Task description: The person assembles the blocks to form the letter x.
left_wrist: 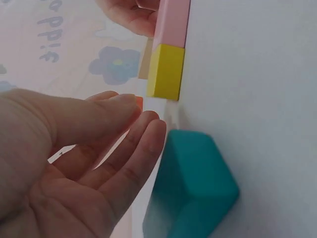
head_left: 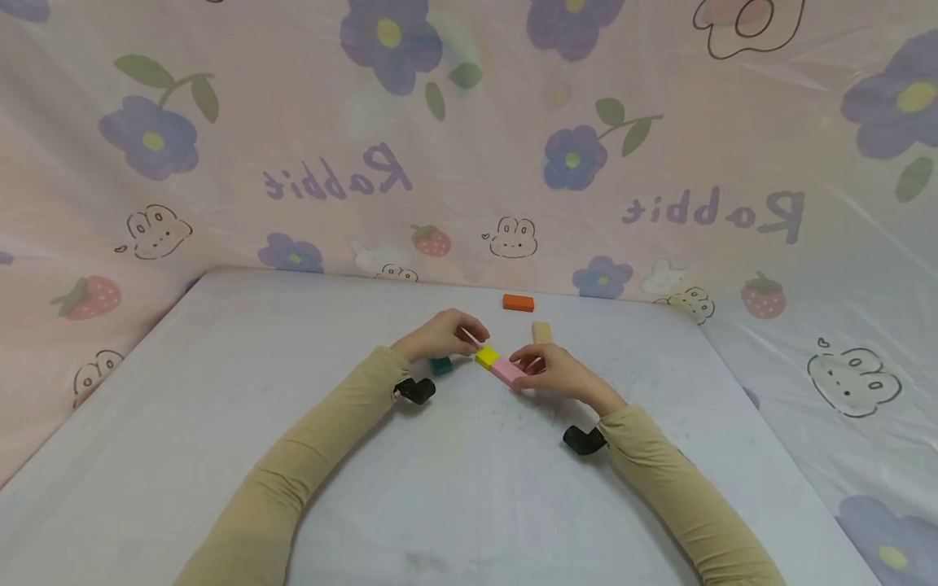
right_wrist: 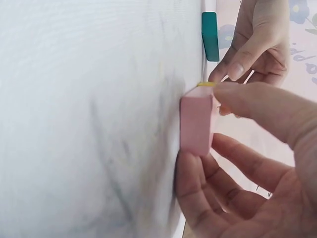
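A pink block [head_left: 506, 372] lies end to end with a yellow block [head_left: 487, 357] on the white table. My right hand [head_left: 560, 373] pinches the pink block; in the right wrist view the thumb is on one side of it and the fingers on the other. Just off the far end of the yellow block is my left hand [head_left: 442, 333], its fingers loosely bent with nothing between them. Close beside that hand a teal block [left_wrist: 190, 183] rests on the table, partly hidden by the wrist in the head view.
Toward the back of the table [head_left: 330, 521] lies an orange block [head_left: 518, 303]. A light wooden block [head_left: 541, 332] sits just beyond my right hand. A patterned curtain [head_left: 469, 122] hangs behind the table and along both sides.
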Demonstrator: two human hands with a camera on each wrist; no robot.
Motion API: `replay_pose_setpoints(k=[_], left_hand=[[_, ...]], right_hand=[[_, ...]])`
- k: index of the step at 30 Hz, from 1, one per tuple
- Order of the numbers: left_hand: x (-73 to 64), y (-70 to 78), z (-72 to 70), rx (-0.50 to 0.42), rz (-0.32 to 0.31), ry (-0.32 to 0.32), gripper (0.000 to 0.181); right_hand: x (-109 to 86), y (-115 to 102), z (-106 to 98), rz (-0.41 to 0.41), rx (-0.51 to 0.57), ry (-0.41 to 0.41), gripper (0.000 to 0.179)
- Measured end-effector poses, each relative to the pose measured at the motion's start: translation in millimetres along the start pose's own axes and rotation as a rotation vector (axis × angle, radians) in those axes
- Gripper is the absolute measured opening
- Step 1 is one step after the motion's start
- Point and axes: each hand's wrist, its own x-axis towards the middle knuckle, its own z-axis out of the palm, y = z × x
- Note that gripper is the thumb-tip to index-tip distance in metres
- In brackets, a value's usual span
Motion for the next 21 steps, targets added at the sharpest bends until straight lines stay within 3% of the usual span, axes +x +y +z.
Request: replay_pose_setpoints(k=[9, 21], left_hand=[[-15.4, -2.8, -15.6, -0.021, -0.001, 0.017, 0.032], [-35.5, -8.6, -30.2, -0.039, 0.050, 0.014, 0.040]], right_hand=[[2.5, 1, 2, 0.014, 0.019, 0.004, 0.039], [-0.4, -1, 2, 0.017, 0.004, -0.001, 0.035]])
